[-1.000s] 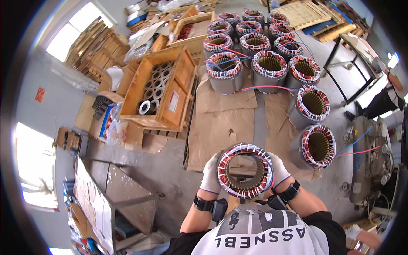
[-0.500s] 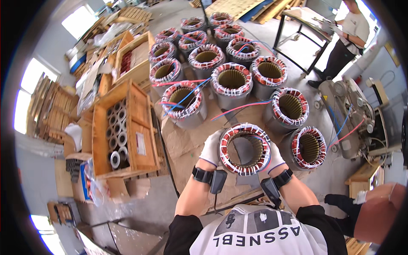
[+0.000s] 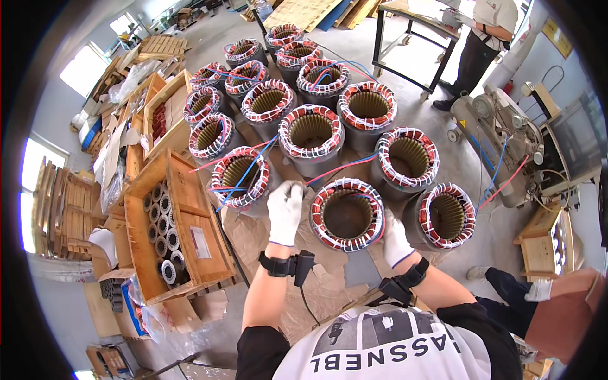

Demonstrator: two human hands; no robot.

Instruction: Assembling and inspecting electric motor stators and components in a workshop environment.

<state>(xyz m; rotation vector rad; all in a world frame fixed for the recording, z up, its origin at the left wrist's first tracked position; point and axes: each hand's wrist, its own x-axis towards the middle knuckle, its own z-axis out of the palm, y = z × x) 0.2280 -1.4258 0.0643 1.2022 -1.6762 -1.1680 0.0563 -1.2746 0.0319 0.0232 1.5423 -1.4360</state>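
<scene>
A motor stator [image 3: 315, 226], grey with a red winding ring laced in white, stands nearest me on the paper-covered table. My right hand [image 3: 397, 242], in a white glove, is pressed against its right side with the fingers partly hidden. Left of this stator and apart from it, my gloved left hand [image 3: 285, 214] hovers with its fingers curled closed. A red lead [image 3: 342, 170] from the stator [image 3: 407, 158] behind meets those fingertips; whether they pinch it is unclear. Another stator [image 3: 446, 218] sits close on the right, and one with crossed blue and red leads [image 3: 239, 178] stands beyond my left hand.
Several more stators [image 3: 310, 132] crowd the table's far part. A wooden crate [image 3: 196, 221] holding metal cylinders stands on the left. At right are a machine with a tank [image 3: 491, 142] and a person in a reddish top [image 3: 567, 310]. Another person [image 3: 487, 44] works at a far bench.
My left hand has let go of the near stator and moved left, its fingers curling. The stator has come down onto the table, with my right hand still at its side. The view has shifted.
</scene>
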